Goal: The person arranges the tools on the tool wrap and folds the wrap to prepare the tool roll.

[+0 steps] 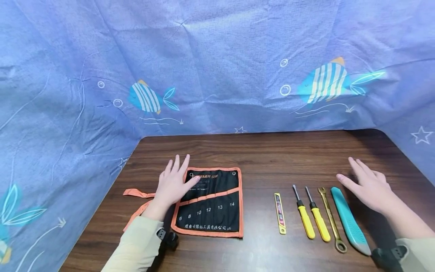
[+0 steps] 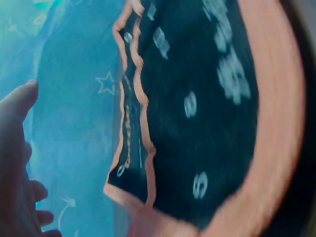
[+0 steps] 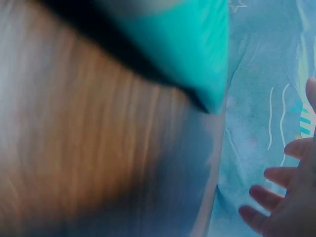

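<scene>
A black tool pouch (image 1: 210, 215) with orange trim lies flat on the table, its pockets marked with white numbers. Over its upper left edge my left hand (image 1: 174, 184) is spread, fingers straight and holding nothing. In the left wrist view the pouch (image 2: 173, 118) fills the middle, with the hand (image 2: 17, 148) at the left. My right hand (image 1: 368, 187), also empty with fingers extended, is just right of a teal utility knife (image 1: 350, 221). Left of the knife lie a combination wrench (image 1: 330, 215), two yellow-handled screwdrivers (image 1: 306, 221) and a slim yellow blade pack (image 1: 280, 213).
Orange ties (image 1: 137, 193) trail from the pouch's left side over the dark wooden table (image 1: 258, 155). A blue cloth with fish prints (image 1: 217, 68) hangs behind the table and along its sides.
</scene>
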A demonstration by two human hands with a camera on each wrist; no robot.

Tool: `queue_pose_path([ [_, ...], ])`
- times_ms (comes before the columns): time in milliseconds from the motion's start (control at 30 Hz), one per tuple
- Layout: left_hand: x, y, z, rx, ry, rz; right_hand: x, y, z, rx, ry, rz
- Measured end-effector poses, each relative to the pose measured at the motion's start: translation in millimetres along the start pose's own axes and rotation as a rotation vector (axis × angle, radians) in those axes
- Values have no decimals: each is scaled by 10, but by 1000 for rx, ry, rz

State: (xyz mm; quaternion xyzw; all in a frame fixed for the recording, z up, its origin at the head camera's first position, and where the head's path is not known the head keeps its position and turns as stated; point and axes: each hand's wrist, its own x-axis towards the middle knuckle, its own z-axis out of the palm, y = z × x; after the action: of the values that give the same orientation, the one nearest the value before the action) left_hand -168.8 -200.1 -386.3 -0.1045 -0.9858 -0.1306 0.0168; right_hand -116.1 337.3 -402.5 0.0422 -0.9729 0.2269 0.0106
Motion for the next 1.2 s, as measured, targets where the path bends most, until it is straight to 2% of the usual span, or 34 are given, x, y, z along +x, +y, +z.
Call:
queue_pose_path([
  [167,-22,46,25,-223,-20,-48,-34,-37,-3,122,9,-21],
  [333,-53,66,63,-313,-1,-56,-81,-86,-14,155,-26,25],
  [500,-101,74,120,-354,30,-51,-140,-95,11,179,-66,44],
  [733,-206,149,181,-411,80,-6,-253,-77,49,198,-110,56],
  [967,-288,253,263,-403,75,46,-298,-82,78,196,-118,61],
  [1200,-319,265,343,-432,78,42,-347,-103,102,191,-129,72],
])
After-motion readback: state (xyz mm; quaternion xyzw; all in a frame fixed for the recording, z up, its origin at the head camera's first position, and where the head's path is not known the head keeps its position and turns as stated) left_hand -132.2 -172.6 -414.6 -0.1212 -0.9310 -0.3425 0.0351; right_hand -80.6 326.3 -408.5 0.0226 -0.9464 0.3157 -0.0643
